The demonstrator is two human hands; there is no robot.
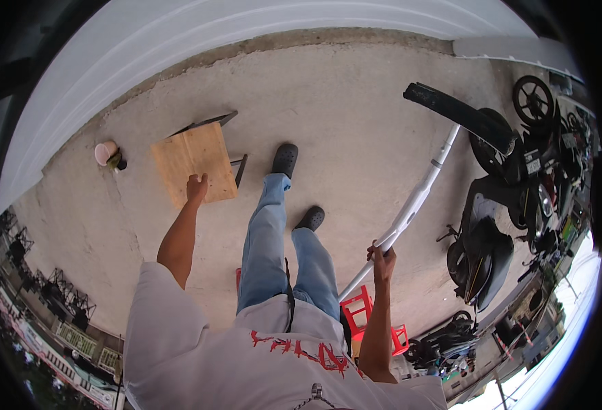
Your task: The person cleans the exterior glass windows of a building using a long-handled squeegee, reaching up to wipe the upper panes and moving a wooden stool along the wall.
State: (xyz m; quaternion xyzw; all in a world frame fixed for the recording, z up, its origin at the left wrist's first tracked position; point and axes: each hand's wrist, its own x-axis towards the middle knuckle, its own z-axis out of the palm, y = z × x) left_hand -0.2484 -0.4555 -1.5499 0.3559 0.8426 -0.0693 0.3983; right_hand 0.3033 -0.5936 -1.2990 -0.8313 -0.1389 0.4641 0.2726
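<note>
My right hand [384, 261] grips the white pole [411, 207] of a long-handled floor tool, seemingly a push broom or mop. The pole slants up to the right and ends at a wide dark head [460, 117]; its lower end passes behind my side. Over a wooden-topped stool or small table [198, 154] with dark metal legs, my left hand [196, 189] holds nothing, thumb apart from the loosely curled fingers. Whether it touches the wood I cannot tell. My feet, in dark clogs [285, 160], stand on the concrete floor [352, 113].
Several motorcycles and scooters [480, 261] are parked along the right. Red plastic stools [357, 310] stand beside my right forearm. At left, a pinkish bucket [106, 152] sits on the floor near small dark items. A white corrugated wall [219, 31] borders the far side.
</note>
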